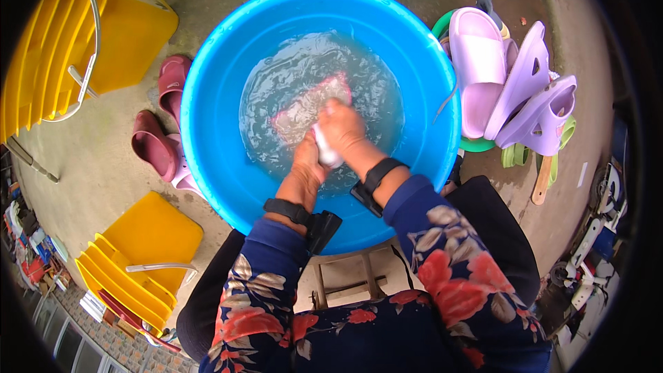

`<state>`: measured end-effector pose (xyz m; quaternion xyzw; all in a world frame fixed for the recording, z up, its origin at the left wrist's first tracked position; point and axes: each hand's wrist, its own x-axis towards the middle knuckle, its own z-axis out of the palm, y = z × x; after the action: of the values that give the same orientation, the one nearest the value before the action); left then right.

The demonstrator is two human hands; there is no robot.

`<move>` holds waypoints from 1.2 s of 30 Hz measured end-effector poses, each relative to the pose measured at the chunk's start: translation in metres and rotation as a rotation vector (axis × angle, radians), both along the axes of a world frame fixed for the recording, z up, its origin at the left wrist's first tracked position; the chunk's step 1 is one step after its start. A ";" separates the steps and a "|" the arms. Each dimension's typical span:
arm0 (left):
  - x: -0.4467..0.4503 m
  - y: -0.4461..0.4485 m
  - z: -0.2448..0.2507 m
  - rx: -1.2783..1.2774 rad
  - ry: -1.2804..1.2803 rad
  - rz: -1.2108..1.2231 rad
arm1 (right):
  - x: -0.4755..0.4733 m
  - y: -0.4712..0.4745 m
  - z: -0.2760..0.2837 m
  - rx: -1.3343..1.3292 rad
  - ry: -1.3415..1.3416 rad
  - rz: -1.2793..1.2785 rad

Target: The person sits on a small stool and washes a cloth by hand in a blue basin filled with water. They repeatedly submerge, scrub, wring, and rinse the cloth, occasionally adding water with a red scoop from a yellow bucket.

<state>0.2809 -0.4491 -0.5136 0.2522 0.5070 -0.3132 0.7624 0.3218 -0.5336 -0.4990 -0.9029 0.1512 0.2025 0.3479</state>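
Both hands meet over the middle of a big blue plastic basin (222, 41) part-filled with cloudy, rippling water (274, 72). A white bundle (327, 153), perhaps wet cloth, is gripped between them; motion blur hides its exact kind. My left hand (308, 158) holds it from the left and below. My right hand (342, 127) closes over its upper end from the right. Just beyond the fingers, a pale cloth with pink edges (308, 106) lies in the water. Whether it joins the white bundle cannot be made out.
Right of the basin, lilac slippers (479, 62) are piled on a green basin (479, 145), near a wooden handle (542, 181). Dark red clogs (154, 145) stand at its left on the concrete floor. Stacked yellow buckets (129, 26) and more yellow buckets (150, 243) lie farther left.
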 end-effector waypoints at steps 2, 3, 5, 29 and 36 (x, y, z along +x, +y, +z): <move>0.001 -0.001 0.008 -0.054 -0.059 0.083 | 0.008 -0.027 -0.014 -0.106 0.089 -0.064; 0.001 0.000 0.011 0.016 -0.011 0.139 | 0.013 -0.042 -0.020 -0.149 0.209 -0.098; 0.001 0.004 0.014 0.065 0.127 0.225 | 0.007 -0.058 -0.028 -0.207 0.144 -0.210; -0.005 0.026 0.077 -0.322 -0.413 0.267 | -0.051 -0.007 0.053 0.488 -0.348 -0.282; -0.013 0.041 0.049 -0.321 -0.370 0.317 | -0.020 -0.074 0.021 0.886 0.366 -0.956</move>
<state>0.2682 -0.4083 -0.4646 0.0988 0.3362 -0.2151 0.9116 0.3017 -0.6078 -0.4782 -0.4600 0.4930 0.2189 0.7053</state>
